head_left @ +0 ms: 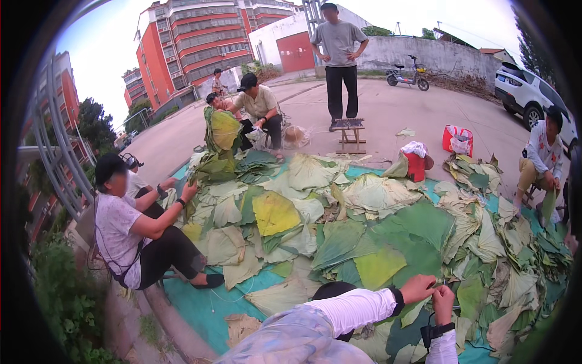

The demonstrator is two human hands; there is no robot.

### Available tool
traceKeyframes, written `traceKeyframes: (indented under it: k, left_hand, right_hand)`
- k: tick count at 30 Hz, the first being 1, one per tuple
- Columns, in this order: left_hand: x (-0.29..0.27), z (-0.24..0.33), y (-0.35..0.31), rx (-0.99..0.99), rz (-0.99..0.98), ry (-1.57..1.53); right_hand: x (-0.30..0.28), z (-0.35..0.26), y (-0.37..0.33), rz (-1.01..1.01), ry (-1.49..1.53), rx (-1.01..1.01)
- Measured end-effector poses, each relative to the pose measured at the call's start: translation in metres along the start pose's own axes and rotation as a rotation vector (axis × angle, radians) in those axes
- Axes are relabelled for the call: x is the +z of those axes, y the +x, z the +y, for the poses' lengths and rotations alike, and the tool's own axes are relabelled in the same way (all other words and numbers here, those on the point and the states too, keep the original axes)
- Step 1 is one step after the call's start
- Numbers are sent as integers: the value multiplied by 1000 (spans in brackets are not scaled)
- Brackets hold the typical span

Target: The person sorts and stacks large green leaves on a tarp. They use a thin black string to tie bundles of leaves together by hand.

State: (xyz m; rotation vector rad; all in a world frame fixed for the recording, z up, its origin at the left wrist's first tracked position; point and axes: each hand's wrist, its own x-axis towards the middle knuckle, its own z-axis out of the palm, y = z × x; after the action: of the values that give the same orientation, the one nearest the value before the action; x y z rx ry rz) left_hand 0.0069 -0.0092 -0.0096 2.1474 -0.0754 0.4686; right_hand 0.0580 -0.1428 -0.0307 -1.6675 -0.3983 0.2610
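Observation:
My left hand (418, 288) and my right hand (444, 302) meet at the lower right, fingers pinched together. A thin pale strand seems to show at the fingertips, too small to name. Both sleeves are white, with a dark band at each wrist. Below and around my hands lie large lotus leaves, some green, some dried and pale. One broad green leaf (418, 225) spreads just beyond my left hand, with a yellow-green leaf (379, 267) overlapping it.
A teal tarp (188, 315) lies under the leaves. Seated people work at left, far left and right; one person stands behind a small wooden stool (349, 134). A red bag (458, 141), a red container (416, 165), an electric scooter (409, 75) and a white car (527, 91) stand farther off.

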Motion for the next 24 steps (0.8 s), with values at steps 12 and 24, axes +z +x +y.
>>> traceKeyframes:
  k: [12, 24]
  left_hand:
    - [-13, -2, -5, -96, -57, -55]
    - [-12, -22, 1, -83, -194, -343]
  right_hand:
    - [3, -10, 0, -136, 116, 187]
    - [1, -9, 5, -113, -45, 244]
